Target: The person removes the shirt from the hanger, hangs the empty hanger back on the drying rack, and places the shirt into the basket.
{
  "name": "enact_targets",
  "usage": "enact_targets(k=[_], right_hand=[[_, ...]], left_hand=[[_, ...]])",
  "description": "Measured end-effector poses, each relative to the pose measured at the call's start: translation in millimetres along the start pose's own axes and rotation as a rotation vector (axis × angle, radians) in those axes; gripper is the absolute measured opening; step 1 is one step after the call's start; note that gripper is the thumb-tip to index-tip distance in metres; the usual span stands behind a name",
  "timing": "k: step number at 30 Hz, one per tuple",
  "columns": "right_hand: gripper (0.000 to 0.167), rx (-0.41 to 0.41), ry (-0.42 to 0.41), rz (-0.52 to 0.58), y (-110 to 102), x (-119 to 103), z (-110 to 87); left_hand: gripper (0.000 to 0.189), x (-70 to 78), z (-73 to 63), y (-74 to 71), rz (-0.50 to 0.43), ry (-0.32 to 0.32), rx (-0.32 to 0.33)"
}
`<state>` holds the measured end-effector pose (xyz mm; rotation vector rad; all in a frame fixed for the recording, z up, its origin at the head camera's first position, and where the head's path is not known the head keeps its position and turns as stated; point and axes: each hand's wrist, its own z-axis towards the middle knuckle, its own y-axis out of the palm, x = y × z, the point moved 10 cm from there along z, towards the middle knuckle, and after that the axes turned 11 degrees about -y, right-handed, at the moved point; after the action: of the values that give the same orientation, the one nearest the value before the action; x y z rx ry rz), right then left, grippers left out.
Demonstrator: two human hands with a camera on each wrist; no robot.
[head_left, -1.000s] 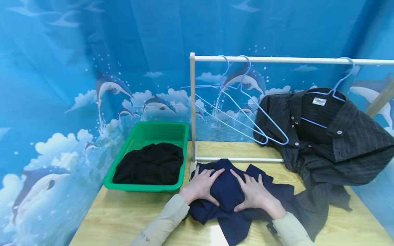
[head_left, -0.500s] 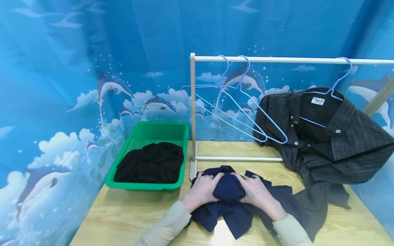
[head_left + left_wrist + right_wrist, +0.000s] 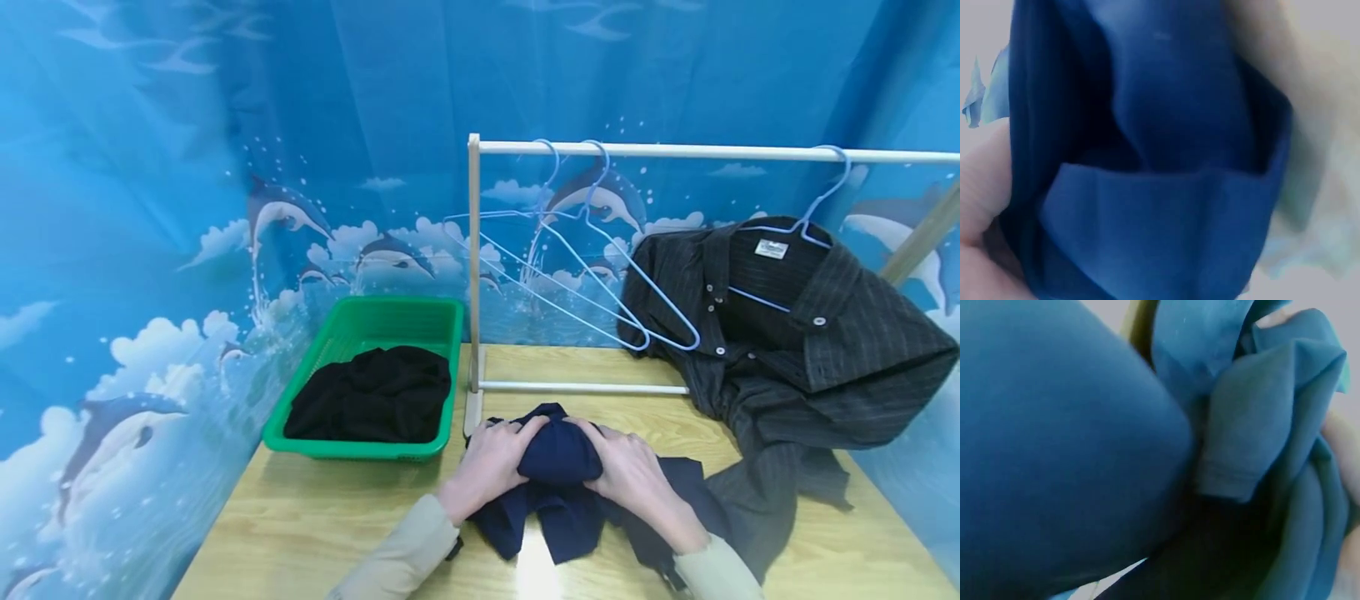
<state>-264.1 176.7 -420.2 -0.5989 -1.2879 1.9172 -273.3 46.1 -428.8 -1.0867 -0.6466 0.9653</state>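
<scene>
A navy blue garment (image 3: 560, 454) lies bunched up on the wooden table, in front of the rack's left foot. My left hand (image 3: 491, 462) grips its left side, and my right hand (image 3: 630, 471) grips its right side, with a rounded fold bulging up between them. Loose flaps of the cloth spread toward me and to the right. In the left wrist view the navy cloth (image 3: 1166, 231) hangs in deep folds beside part of a hand. Hemmed folds of the garment (image 3: 1247, 425) fill the right wrist view, with fingers at its right edge. Some fingertips are hidden in the cloth.
A green basket (image 3: 272, 433) holding black clothing (image 3: 371, 396) stands at the left. Behind my hands is a white clothes rack (image 3: 720, 151) with two bare blue hangers (image 3: 592, 221) and a dark striped shirt (image 3: 862, 358), whose lower part drapes onto the table (image 3: 300, 533).
My hands lay spread on the navy garment; now their fingers grip it and gather it into a raised bundle. Its front flap has drawn back from the table's near side.
</scene>
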Motion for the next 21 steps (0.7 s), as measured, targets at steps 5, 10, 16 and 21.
enact_targets(k=[5,10,16,21], right_hand=[[0.09,0.147,0.006,-0.01,-32.3,-4.2,3.8],[0.092,0.226,0.019,-0.003,-58.7,-10.4,14.8],[0.092,0.296,0.004,0.034,-84.5,-22.5,39.4],[0.091,0.306,-0.054,0.089,-97.8,-37.8,68.9]], left_hand=[[0.091,-5.6,3.7,-32.2,-0.029,0.019,0.088],[0.098,-15.4,7.0,-64.8,-0.029,0.021,0.136],[0.103,-36.7,8.6,-105.5,-0.032,0.008,0.229],[0.1,-61.6,6.0,-137.4,-0.037,-0.009,0.305]])
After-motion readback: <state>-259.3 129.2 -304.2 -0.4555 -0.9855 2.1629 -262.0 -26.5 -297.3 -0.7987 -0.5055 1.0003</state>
